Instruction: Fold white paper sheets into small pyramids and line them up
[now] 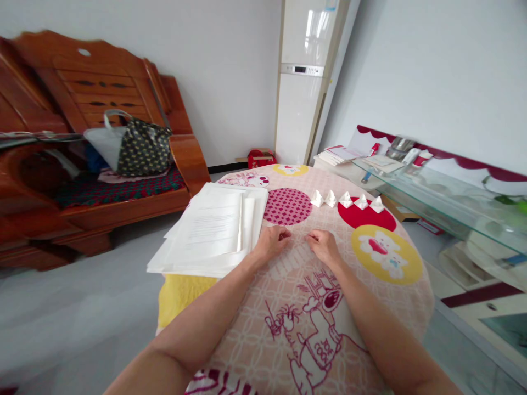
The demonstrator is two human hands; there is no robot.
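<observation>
My left hand (272, 242) rests on the patterned tablecloth (288, 296), fingers curled in, just right of a stack of white paper sheets (209, 230). Some of the sheets carry printed lines, and narrower folded strips lie on top. A short gap away, my right hand (324, 247) lies on the cloth with its fingertips drawn together. Nothing shows in either hand. Beyond the right hand, several small folded white paper pieces (346, 201) stand in a row, partly over a red circle (366, 215) of the cloth.
A wooden sofa (111, 82) with a dark patterned bag (144, 148) is at the left. Behind the round table stands a tall white air conditioner (300, 109). Along the right runs a glass-topped cabinet (436, 192) bearing papers and cups. A red box (261, 159) sits behind the table.
</observation>
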